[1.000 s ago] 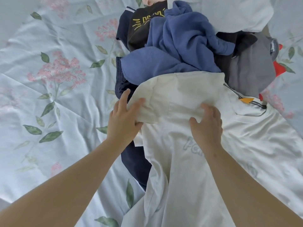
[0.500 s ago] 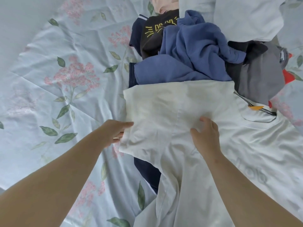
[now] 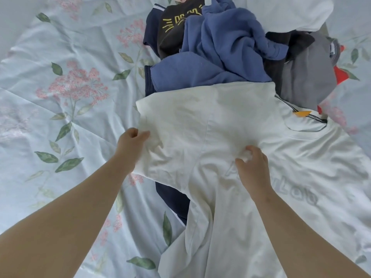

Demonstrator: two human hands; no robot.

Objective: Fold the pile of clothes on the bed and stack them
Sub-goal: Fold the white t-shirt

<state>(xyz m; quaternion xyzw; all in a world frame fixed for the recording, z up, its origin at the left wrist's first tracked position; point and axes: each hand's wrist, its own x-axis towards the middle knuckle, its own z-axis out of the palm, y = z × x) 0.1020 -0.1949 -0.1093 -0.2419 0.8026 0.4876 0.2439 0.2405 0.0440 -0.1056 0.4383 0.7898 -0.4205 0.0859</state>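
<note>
A white T-shirt [image 3: 230, 121] with pale grey lettering lies spread over the near side of the clothes pile [image 3: 220, 47], its sleeve stretched out to the left. My left hand [image 3: 130, 143] pinches the sleeve's left edge. My right hand [image 3: 253, 167] grips a bunch of the shirt's fabric near the chest lettering. Behind the shirt the pile holds a blue sweatshirt, a black garment with yellow print, a grey garment [image 3: 309, 77] and a white one at the top right.
A light blue bedsheet [image 3: 60, 97] with pink flowers and green leaves covers the bed on the left. A navy garment [image 3: 172, 199] pokes out from under the white shirt. Something red [image 3: 339, 73] shows at the pile's right edge.
The folded sleeve has been opened out to the left. My left hand moved down and left to its edge; my right hand now bunches fabric instead of resting on it.
</note>
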